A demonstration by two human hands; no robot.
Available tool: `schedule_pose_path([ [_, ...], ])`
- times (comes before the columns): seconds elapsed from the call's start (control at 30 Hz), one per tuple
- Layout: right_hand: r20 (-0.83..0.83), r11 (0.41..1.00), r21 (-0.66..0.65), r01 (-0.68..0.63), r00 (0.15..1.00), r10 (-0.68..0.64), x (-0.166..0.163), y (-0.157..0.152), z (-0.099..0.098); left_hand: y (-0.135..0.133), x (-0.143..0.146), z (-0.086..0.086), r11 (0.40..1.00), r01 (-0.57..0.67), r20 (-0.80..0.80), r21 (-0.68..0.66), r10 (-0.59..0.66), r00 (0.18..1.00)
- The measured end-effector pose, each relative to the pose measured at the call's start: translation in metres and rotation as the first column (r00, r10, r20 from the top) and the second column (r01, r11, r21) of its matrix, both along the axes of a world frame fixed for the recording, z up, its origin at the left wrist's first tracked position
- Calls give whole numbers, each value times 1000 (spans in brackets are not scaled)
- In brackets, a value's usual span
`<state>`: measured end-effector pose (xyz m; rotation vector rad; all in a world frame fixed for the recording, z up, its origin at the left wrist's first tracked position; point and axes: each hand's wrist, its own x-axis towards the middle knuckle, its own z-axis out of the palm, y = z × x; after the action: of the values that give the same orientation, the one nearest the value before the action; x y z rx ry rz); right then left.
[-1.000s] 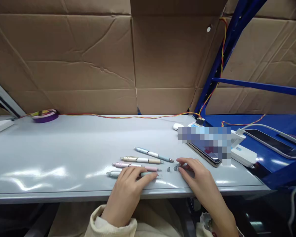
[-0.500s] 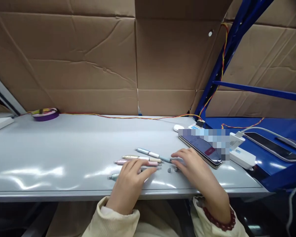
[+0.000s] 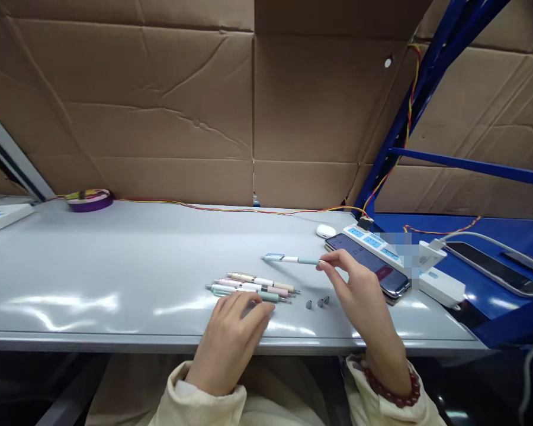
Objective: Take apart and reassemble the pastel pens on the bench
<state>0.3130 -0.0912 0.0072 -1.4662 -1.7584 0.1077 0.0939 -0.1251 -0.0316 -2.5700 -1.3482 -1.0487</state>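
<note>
My right hand (image 3: 357, 290) pinches the tip end of a light-blue and white pen (image 3: 291, 259) between thumb and fingers, with the pen lifted just off the table and pointing left. Below it lie several pens side by side: a cream pen (image 3: 266, 282), a pink pen (image 3: 281, 291) and a green pen (image 3: 249, 291) among them. My left hand (image 3: 233, 337) rests at the near side of these pens, its fingers loosely bent and thumb apart, close to the green one. Several small grey cone-shaped pieces (image 3: 309, 305) lie between my hands.
A phone (image 3: 359, 260) lies right of my right hand, beside a white power strip (image 3: 373, 239) and a white earbud case (image 3: 326, 231). A purple tape roll (image 3: 90, 201) sits at the back left. Another phone (image 3: 493, 266) lies on a blue shelf (image 3: 506, 236).
My right hand has raised the light-blue pen from the table, away from the other pens. My left hand has drawn back slightly, and the pens beside it now lie closer together.
</note>
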Motion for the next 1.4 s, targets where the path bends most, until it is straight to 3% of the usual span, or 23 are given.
schedule_pose_path([
  [0.13, -248, 980, 199, 28, 969, 22, -7, -27, -7, -6, 5, 4, 967, -35, 106, 252, 8, 994],
  [0.23, -351, 939, 295, -175, 895, 277, -19, -53, -19, -19, 13, 10, 893, -62, 180, 445, -22, 983],
  [0.33, -387, 838, 402, -369, 761, 521, -31, -68, -31, -27, 20, 13, 848, -104, 247, 519, -33, 968],
  [0.4, -374, 825, 395, -405, 749, 547, -37, -69, -37, -29, 21, 11, 859, -69, 255, 507, -73, 964],
  [0.5, -225, 847, 300, -439, 830, 510, -42, -63, -39, -26, 18, 6, 883, 21, 214, 469, -137, 967],
  [0.7, -99, 925, 161, -343, 927, 361, -42, -51, -39, -20, 10, -1, 941, 2, 159, 338, -59, 985],
  [0.83, -83, 906, 60, -419, 902, 423, -35, -48, -40, -19, 6, 0, 964, 1, 144, 266, -41, 989],
  [0.97, -70, 862, 95, -497, 861, 504, -27, -46, -38, -19, 5, 2, 975, 40, 111, 216, -66, 992],
  [1.23, -13, 948, 64, -311, 950, 313, -25, -43, -39, -8, 15, 2, 974, 65, 78, 218, -84, 993],
  [1.4, -107, 932, 74, -356, 926, 362, -26, -43, -38, -4, 12, 0, 980, 67, 18, 187, -71, 997],
])
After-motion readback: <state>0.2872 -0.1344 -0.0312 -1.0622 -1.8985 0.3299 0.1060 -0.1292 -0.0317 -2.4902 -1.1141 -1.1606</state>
